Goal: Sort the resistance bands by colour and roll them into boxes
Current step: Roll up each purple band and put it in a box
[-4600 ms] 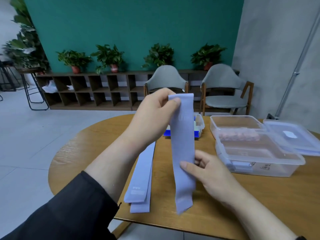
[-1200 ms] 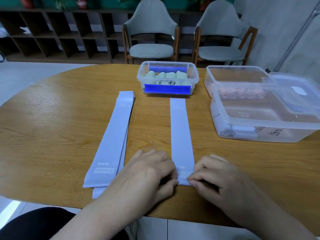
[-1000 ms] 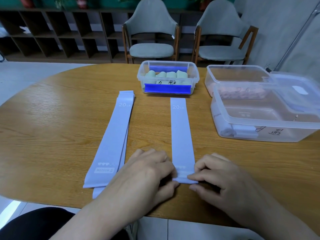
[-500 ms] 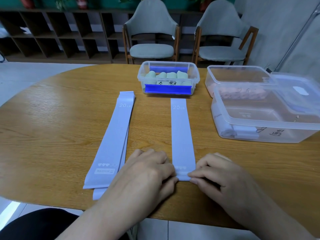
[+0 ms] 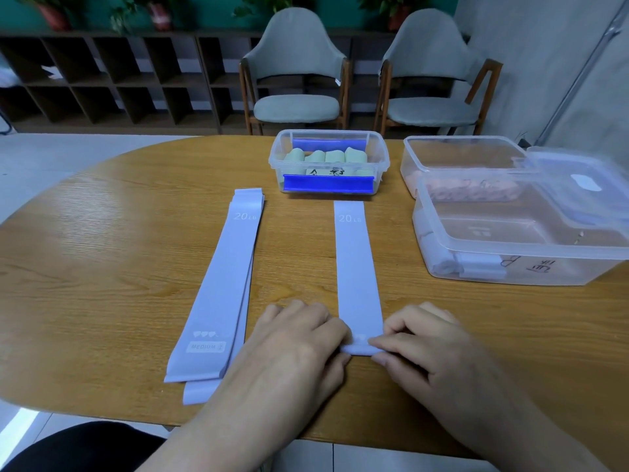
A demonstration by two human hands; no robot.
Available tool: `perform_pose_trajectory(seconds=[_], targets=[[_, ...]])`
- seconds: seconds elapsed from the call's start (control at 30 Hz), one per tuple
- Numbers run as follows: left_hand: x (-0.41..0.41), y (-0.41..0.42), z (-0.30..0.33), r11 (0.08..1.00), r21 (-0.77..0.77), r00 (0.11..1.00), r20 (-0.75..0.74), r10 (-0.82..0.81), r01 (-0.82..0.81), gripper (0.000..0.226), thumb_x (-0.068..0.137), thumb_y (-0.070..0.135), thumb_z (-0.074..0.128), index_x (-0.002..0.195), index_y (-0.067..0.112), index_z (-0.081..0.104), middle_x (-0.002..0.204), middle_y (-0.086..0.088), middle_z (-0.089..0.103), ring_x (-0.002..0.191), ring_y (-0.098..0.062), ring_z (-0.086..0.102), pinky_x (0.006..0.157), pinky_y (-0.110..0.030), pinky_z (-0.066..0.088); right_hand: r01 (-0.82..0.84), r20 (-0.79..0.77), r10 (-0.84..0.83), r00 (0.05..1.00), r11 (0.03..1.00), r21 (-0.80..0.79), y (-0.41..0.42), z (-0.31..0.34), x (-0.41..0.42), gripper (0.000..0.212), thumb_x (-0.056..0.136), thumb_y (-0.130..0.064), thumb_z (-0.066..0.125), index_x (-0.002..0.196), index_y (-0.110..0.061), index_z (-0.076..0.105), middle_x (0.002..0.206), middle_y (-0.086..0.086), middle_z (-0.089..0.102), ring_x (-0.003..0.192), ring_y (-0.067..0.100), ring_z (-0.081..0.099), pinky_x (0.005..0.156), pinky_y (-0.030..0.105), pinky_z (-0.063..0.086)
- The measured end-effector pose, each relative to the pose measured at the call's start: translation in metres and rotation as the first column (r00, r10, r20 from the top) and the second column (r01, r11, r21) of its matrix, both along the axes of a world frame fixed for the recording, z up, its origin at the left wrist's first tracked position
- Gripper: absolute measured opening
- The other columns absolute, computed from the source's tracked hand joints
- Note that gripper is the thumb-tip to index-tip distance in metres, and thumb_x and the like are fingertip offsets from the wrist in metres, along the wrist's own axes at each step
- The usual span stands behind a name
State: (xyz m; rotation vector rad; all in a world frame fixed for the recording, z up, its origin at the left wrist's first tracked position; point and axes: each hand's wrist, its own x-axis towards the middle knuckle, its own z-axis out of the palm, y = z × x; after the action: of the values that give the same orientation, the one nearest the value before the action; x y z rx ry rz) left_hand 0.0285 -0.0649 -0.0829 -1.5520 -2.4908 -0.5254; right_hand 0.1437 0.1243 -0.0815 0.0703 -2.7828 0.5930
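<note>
Head view
Band: a lilac band (image 5: 355, 267) lies flat on the table (image 5: 102, 253), long axis running 6 to 12 o'clock, straight away from the person; its near end is at the hands, its far end stops just short of the green box (image 5: 328, 161).
Key relation: the near end is turned up into a small fold between the two hands, so the roll, as I judge it, must travel toward 12 o'clock along the band; both hands are equally near.
Left hand: left hand (image 5: 299, 349) sits at 9 o'clock of the fold, fingers curled, fingertips pinching the fold's left edge.
Right hand: right hand (image 5: 429, 345) sits at 3 o'clock of the fold, fingers curled, tips pinching its right edge.
Hands together: close, parted only by the band's width, both clamped on the fold.
Spare bands: a stack (image 5: 221, 291) of lilac bands lies at 9 o'clock, untouched.
Lilac box: a clear box (image 5: 517, 253) at 2 o'clock holds rolled lilac bands; likely destination.
</note>
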Motion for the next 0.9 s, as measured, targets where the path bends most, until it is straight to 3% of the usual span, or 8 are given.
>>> perform_pose_trajectory(seconds=[0.2,0.37,0.6,0.9], targets=[[0.0014,-0.0031,0.0015,1.0,0.001,1.0,0.005,-0.025,0.025,0.015,0.092,0.036,0.054,0.087,0.025,0.063,0.086,0.009,0.056,0.084,-0.018,0.054,0.075,-0.04,0.046,-0.04,-0.001,0.04,0.999,0.999,-0.003,0.0011,0.0001,0.0015,0.026,0.095,-0.04,0.05,0.098,-0.028,0.074,0.093,-0.017,0.055,0.088,0.006,0.051,0.077,0.034,0.048],[-0.0009,-0.0015,0.0007,1.0,0.018,1.0,0.007,0.002,-0.002,0.023,0.09,0.04,0.052,0.082,0.025,0.067,0.083,0.01,0.057,0.081,-0.016,0.055,0.073,-0.038,0.045,-0.018,-0.021,0.018,1.0,0.999,-0.049,0.002,-0.0011,0.0011,0.011,0.093,-0.034,0.061,0.095,-0.028,0.071,0.092,-0.018,0.058,0.088,0.007,0.053,0.077,0.037,0.048],[-0.0018,-0.0044,0.0004,1.0,0.021,0.998,0.068,-0.009,0.008,0.016,0.093,0.042,0.053,0.094,0.032,0.065,0.09,0.015,0.058,0.089,-0.014,0.057,0.077,-0.036,0.045,0.007,-0.019,-0.008,1.0,1.0,-0.01,0.001,-0.0025,0.0013,0.017,0.085,-0.04,0.067,0.095,-0.027,0.074,0.09,-0.016,0.058,0.087,0.006,0.053,0.076,0.033,0.048],[-0.0017,-0.0019,-0.0026,1.0,0.014,1.0,-0.004,0.011,-0.011,0.017,0.094,0.041,0.053,0.096,0.032,0.067,0.088,0.013,0.056,0.086,-0.015,0.055,0.075,-0.034,0.04,0.012,0.004,-0.012,1.0,1.0,0.002,0.0016,-0.0026,-0.0007,0.029,0.095,-0.044,0.047,0.098,-0.03,0.073,0.092,-0.019,0.054,0.089,0.004,0.05,0.078,0.03,0.045]])
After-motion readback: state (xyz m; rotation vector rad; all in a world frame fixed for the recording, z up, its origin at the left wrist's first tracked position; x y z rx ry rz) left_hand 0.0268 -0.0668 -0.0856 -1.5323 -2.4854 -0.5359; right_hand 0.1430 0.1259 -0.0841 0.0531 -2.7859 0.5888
